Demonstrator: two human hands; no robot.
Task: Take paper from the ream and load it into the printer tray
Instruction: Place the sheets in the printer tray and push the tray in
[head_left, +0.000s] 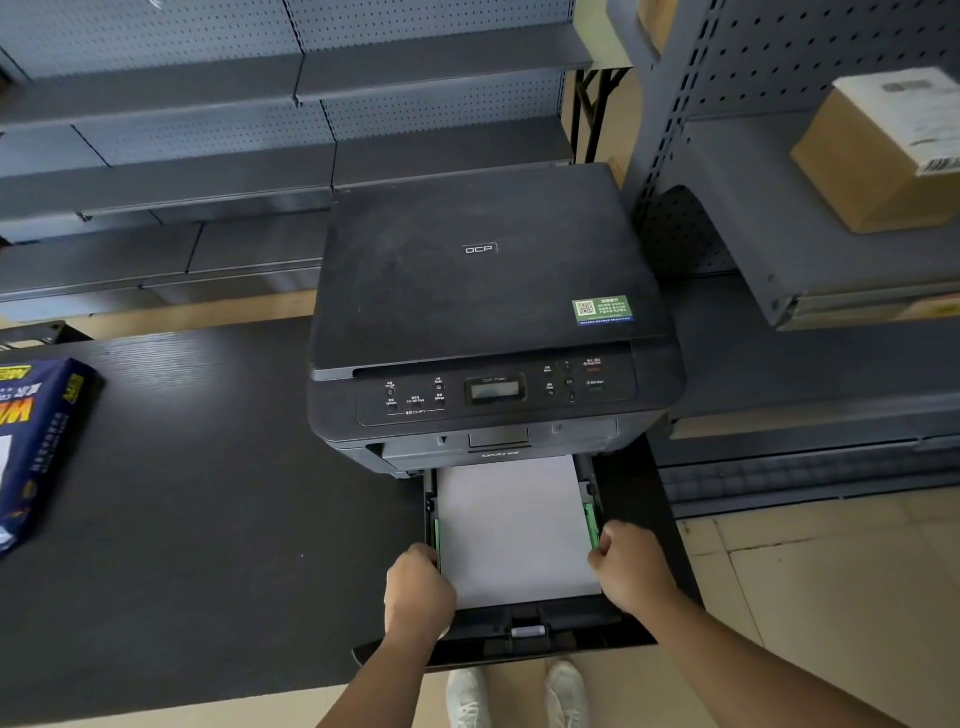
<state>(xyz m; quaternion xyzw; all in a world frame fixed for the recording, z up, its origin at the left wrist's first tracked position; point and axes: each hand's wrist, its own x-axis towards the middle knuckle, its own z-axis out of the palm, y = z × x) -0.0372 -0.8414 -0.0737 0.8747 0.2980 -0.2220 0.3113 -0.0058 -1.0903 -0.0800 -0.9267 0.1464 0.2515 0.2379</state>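
A black printer (488, 301) stands on a dark table (208, 519). Its paper tray (524, 631) is pulled out toward me over the table's front edge. A white stack of paper (511, 525) lies flat inside the tray, between two green side guides. My left hand (418, 592) is closed on the tray's left side at the left guide. My right hand (631, 564) is closed on the right side at the right guide. The blue ream wrapper (36, 447) lies at the table's far left, partly cut off by the frame edge.
Grey metal shelving runs behind the table and to the right of the printer. A cardboard box (883, 156) sits on the right shelf. A tiled floor and my white shoes (519, 696) show below the table edge.
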